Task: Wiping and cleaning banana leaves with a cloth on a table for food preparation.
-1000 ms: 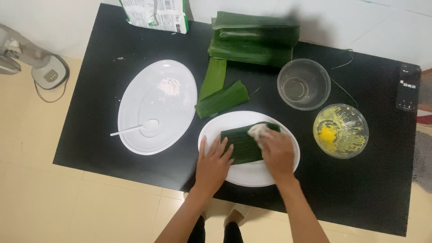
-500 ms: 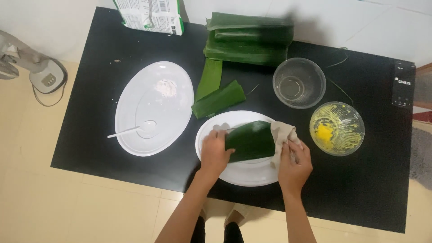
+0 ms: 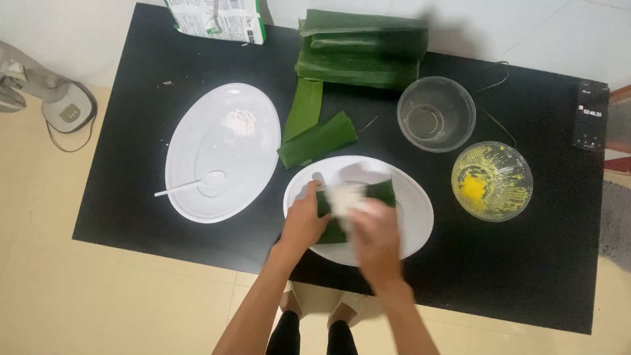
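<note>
Your left hand [image 3: 303,223] pinned the green leaf [image 3: 358,210] on the centre white plate [image 3: 420,210] while your blurred right hand [image 3: 376,236] clutched a pale cloth [image 3: 345,197]; rough rubbing might have torn it.

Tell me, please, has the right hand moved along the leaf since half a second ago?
Yes. The right hand has slid leftwards over the leaf piece, away from the yellow-smeared bowl, towards the left hand.

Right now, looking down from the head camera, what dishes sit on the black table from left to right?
Oval white plate with a spoon → white plate where both hands work on a green leaf piece → clear empty bowl → glass bowl smeared with yellow.
</note>
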